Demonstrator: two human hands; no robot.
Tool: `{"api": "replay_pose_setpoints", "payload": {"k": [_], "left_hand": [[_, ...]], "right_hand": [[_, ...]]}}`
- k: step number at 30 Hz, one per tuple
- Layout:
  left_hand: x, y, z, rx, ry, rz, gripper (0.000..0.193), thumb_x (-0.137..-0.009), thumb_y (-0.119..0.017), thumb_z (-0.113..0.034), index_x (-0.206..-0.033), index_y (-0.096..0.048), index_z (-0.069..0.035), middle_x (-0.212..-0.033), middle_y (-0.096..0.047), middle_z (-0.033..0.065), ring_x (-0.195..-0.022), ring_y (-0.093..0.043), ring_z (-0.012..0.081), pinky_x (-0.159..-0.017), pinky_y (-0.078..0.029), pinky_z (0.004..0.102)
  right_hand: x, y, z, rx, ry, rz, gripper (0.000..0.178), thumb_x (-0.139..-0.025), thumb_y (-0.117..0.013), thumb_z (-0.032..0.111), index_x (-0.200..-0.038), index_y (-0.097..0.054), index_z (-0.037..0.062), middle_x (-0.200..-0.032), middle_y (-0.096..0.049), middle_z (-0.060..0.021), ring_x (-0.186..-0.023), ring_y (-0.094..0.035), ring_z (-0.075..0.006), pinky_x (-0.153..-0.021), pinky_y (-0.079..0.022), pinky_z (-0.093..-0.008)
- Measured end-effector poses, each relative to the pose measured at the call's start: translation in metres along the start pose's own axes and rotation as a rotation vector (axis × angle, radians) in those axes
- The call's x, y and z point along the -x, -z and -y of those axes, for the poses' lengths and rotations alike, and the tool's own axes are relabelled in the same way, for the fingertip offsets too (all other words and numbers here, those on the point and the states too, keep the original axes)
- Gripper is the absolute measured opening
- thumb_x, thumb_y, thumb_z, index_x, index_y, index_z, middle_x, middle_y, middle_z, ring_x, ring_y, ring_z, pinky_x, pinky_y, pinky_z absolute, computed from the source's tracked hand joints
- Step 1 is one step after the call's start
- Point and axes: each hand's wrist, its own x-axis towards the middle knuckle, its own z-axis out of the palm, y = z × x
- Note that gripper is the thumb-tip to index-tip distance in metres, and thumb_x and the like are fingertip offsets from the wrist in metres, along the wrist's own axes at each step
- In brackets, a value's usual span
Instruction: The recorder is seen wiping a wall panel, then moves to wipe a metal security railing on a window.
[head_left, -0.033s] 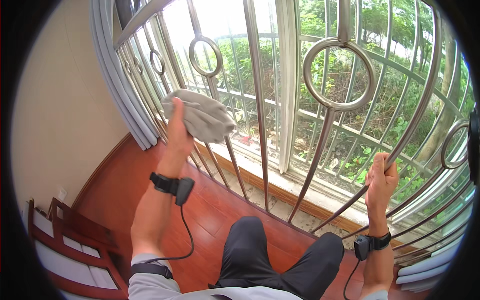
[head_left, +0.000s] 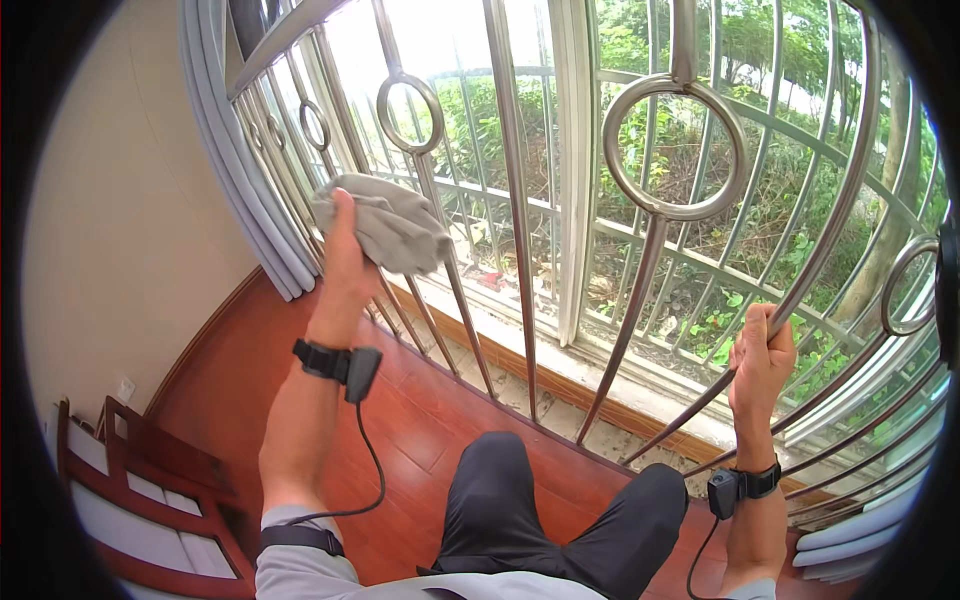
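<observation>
My left hand [head_left: 347, 255] is raised at the left, gripping a bunched grey cloth [head_left: 390, 222] with the thumb along its near side. The cloth lies against the metal railing near a bar below a ring [head_left: 409, 112]; whether it wraps a bar is hidden. On the right, my right hand [head_left: 762, 370] is closed around a slim metal railing bar [head_left: 822, 240], the thumb pointing upward. A larger ring [head_left: 613, 150] sits in the railing between the hands. Black wrist devices with cables are strapped to both wrists.
Behind the railing are a white window frame [head_left: 570, 180], a dusty sill [head_left: 640, 400] and outer bars with greenery beyond. A grey curtain [head_left: 235, 150] hangs at the left. Dark wooden furniture [head_left: 150, 500] stands lower left on the reddish wood floor [head_left: 400, 440]. My knees are close to the railing.
My left hand has shifted slightly left and up along the railing with the cloth. The right hand keeps its hold on the bar.
</observation>
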Motion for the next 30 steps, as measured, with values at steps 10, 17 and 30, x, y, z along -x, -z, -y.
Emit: {"api": "replay_pose_setpoints", "payload": {"k": [10, 17, 30], "left_hand": [[-0.045, -0.033, 0.049, -0.321, -0.131, 0.029, 0.034, -0.100, -0.060, -0.035, -0.116, -0.059, -0.005, -0.100, -0.065, 0.0022, -0.091, -0.062, 0.0116, -0.083, -0.051, 0.0297], [-0.026, 0.009, 0.123, -0.446, -0.043, -0.061, 0.023, -0.095, -0.068, -0.023, -0.110, -0.060, -0.008, -0.095, -0.064, 0.0000, -0.088, -0.060, 0.0100, -0.077, -0.049, 0.0276], [0.038, 0.098, 0.233, -0.586, 0.293, 0.038, 0.035, -0.092, -0.073, -0.028, -0.118, -0.060, -0.009, -0.105, -0.065, 0.0004, -0.097, -0.061, 0.0115, -0.086, -0.051, 0.0312]], "right_hand": [[-0.005, -0.002, 0.000, 0.015, 0.007, -0.009, 0.015, -0.099, -0.064, 0.020, -0.097, -0.058, 0.0067, -0.064, -0.042, 0.0057, -0.049, -0.037, -0.0014, -0.041, -0.030, -0.0195], [-0.004, -0.002, 0.001, 0.047, 0.017, 0.001, 0.016, -0.100, -0.062, 0.022, -0.096, -0.058, 0.0068, -0.064, -0.042, 0.0059, -0.050, -0.036, -0.0017, -0.043, -0.031, -0.0200], [-0.007, -0.011, 0.004, 0.095, 0.047, -0.066, 0.015, -0.100, -0.061, 0.022, -0.095, -0.057, 0.0086, -0.061, -0.037, 0.0064, -0.050, -0.033, -0.0022, -0.043, -0.027, -0.0200]]}}
